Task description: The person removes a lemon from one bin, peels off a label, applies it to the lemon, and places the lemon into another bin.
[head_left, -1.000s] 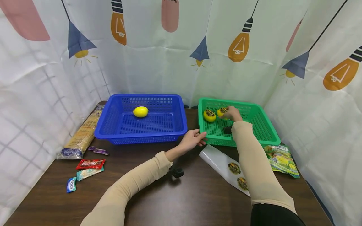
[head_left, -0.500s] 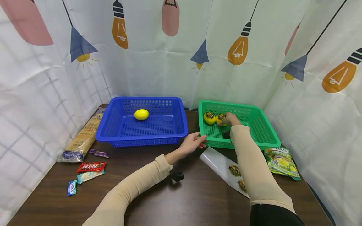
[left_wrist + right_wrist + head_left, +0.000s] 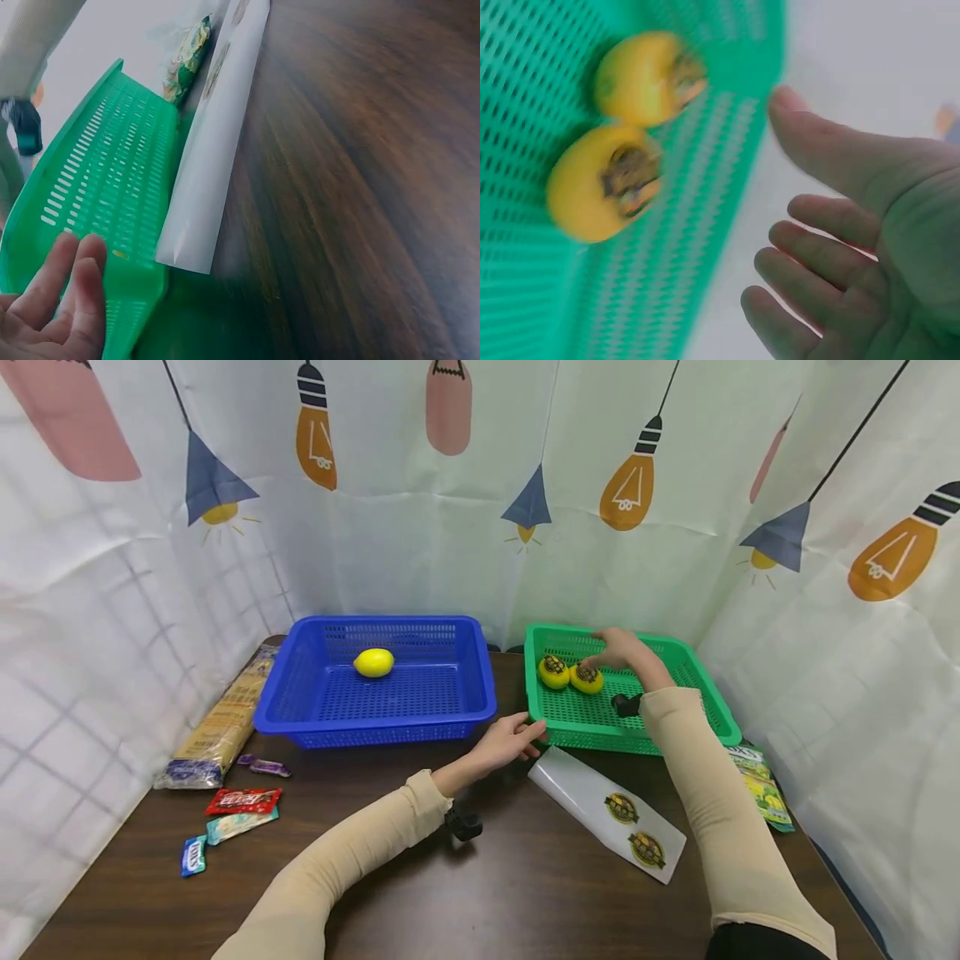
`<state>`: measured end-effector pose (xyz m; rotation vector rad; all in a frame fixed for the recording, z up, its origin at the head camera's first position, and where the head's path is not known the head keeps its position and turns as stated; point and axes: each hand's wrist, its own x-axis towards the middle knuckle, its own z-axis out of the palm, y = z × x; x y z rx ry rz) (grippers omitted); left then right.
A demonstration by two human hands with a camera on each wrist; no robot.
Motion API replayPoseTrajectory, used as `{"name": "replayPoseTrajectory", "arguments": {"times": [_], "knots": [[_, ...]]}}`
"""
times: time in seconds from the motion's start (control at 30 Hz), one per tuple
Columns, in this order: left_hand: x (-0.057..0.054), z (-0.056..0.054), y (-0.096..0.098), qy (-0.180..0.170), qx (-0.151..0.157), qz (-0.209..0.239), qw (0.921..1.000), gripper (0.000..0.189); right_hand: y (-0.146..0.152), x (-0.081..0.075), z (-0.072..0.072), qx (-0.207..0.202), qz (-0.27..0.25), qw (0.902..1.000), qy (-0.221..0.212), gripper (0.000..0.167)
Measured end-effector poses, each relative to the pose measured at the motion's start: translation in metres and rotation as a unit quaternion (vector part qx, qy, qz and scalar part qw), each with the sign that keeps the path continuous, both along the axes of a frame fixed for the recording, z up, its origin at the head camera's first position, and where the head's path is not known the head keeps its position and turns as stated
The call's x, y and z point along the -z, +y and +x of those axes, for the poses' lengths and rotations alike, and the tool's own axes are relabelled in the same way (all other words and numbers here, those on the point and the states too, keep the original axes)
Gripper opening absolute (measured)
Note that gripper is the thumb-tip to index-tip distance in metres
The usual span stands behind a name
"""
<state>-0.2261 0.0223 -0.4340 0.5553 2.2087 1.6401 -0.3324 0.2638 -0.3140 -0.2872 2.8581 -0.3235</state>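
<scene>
Two yellow persimmons with dark leafy tops, the left one [image 3: 553,672] and the right one [image 3: 586,679], lie side by side at the left end of the green basket [image 3: 592,730]. Above the right one hovers my right hand [image 3: 628,653]. In the right wrist view this hand [image 3: 840,225] has spread fingers, holds nothing and is apart from both fruits. My left hand [image 3: 508,745] is at the green basket's front left corner, its fingers loosely extended by the rim; firm contact cannot be made out.
Left of the green basket stands a blue basket [image 3: 375,728] with a lemon [image 3: 373,662]. A white sheet with round logos [image 3: 607,810] lies in front. A green snack bag [image 3: 761,785] is at right; small wrapped candies [image 3: 243,802] and a long yellow packet [image 3: 225,722] lie left.
My right hand has set the right persimmon down against the left one, let go, and moved up and slightly right. The left hand has stayed at the basket corner.
</scene>
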Motion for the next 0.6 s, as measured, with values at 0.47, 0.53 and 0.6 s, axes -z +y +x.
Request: {"name": "replayPoseTrajectory", "arguments": {"times": [0.47, 0.53, 0.6], "knots": [[0.007, 0.021, -0.040, 0.041, 0.058, -0.054, 0.9960, 0.053, -0.058, 0.030, 0.125, -0.144, -0.143, 0.9535, 0.223, 0.042], [0.009, 0.024, -0.046, 0.046, 0.058, -0.060, 0.9954, 0.051, -0.066, 0.047, 0.140, -0.167, -0.140, 0.9462, 0.239, 0.039], [0.010, 0.027, -0.050, 0.053, 0.055, -0.065, 0.9950, 0.050, -0.071, 0.062, 0.152, -0.181, -0.139, 0.9407, 0.251, 0.036]]}}
